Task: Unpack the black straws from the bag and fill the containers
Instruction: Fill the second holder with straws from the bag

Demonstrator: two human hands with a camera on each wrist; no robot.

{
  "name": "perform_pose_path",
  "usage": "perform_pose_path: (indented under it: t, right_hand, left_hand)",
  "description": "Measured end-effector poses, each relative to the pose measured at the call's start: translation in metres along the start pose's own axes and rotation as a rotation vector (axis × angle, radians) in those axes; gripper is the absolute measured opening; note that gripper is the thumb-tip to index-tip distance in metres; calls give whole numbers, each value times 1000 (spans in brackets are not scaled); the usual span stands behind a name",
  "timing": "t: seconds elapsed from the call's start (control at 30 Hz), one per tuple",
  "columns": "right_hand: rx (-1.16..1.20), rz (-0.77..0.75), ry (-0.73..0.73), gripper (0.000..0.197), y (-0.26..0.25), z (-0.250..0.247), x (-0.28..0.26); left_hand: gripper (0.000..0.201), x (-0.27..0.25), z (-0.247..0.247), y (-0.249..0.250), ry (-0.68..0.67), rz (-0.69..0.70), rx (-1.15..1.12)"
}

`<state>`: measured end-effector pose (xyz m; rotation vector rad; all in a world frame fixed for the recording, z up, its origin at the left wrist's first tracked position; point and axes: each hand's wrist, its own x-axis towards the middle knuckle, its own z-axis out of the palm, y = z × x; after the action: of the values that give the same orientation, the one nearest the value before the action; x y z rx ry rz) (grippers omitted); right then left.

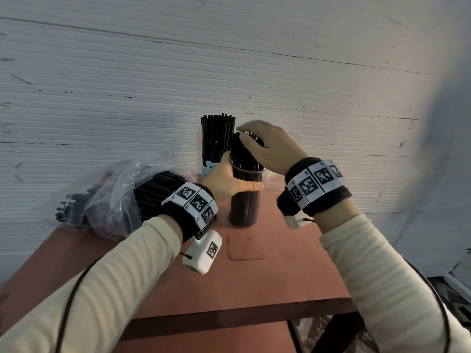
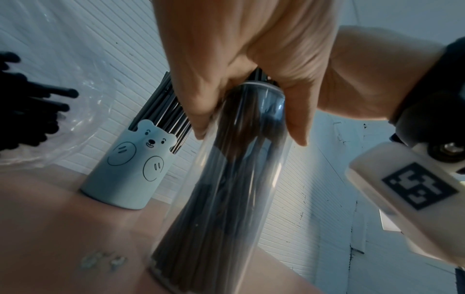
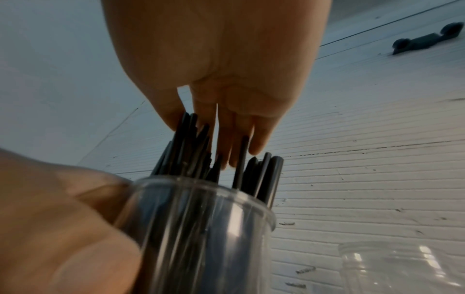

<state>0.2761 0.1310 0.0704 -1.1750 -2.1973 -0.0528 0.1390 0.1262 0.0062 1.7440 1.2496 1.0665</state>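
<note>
A tall clear container [image 1: 245, 200] full of black straws [image 1: 242, 154] stands upright on the red-brown table [image 1: 254, 276]. My left hand [image 1: 228, 180] grips its upper wall, thumb in front, which the left wrist view shows with the left hand [image 2: 241, 95] wrapped round the clear container [image 2: 226, 199]. My right hand [image 1: 263, 146] lies on the straw tops; in the right wrist view its straight fingers [image 3: 236, 135] touch the straw tips [image 3: 191, 143] above the rim [image 3: 201, 191]. A clear plastic bag [image 1: 114, 197] holding more black straws [image 1: 153, 192] lies at the left.
A pale blue bear-print cup [image 2: 128, 169] packed with straws [image 1: 216, 136] stands behind, against the white ribbed wall. An empty clear jar [image 3: 402, 268] stands to the right of the held container. The table's front edge [image 1: 242, 317] lies close below my forearms.
</note>
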Motion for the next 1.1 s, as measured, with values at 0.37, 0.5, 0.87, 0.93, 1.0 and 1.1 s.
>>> perform_pose_path:
  t: [0.37, 0.5, 0.87, 0.93, 1.0, 1.1]
  right_hand:
    - [140, -173, 337, 27, -35, 9, -7]
    - [258, -161, 233, 14, -65, 32, -8]
    - [32, -73, -555, 36, -117, 128, 15]
    - [-43, -106, -558, 34, -123, 137, 21]
    - [-108, -115, -576, 34, -128, 143, 25]
    - [-121, -74, -600, 40, -130, 150, 31]
  left_hand:
    - [74, -21, -45, -10, 220, 59, 27]
    - [40, -40, -89, -11, 426, 150, 124]
    - [42, -70, -166, -45, 251, -115, 539]
    - [46, -71, -168, -49, 194, -114, 539]
    - [50, -73, -171, -52, 197, -106, 545]
    - [62, -74, -177, -56, 225, -92, 532]
